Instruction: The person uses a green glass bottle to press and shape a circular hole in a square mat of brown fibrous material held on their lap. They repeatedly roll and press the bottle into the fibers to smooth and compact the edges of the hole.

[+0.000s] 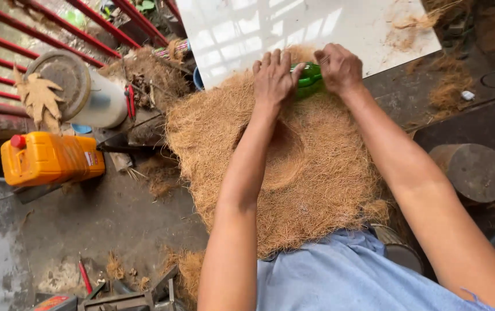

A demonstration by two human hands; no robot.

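Observation:
A wide mat of tan coconut fibre [316, 173] lies over my lap and the edge of a white board [293, 26], with a bowl-shaped hollow near its middle. At its far edge my left hand [273, 78] rests flat on the fibre, fingers against a green plastic object [308, 78]. My right hand [339, 69] is closed around the other side of that green object. Most of the green object is hidden between the hands.
An orange jerry can [51, 158] with a red cap lies at left, beside a white cylinder [86, 92] and red-handled pliers [130, 101]. Red railings [5, 63] run at the upper left. A round metal drum [478, 170] stands at right. Loose fibre and tools litter the floor.

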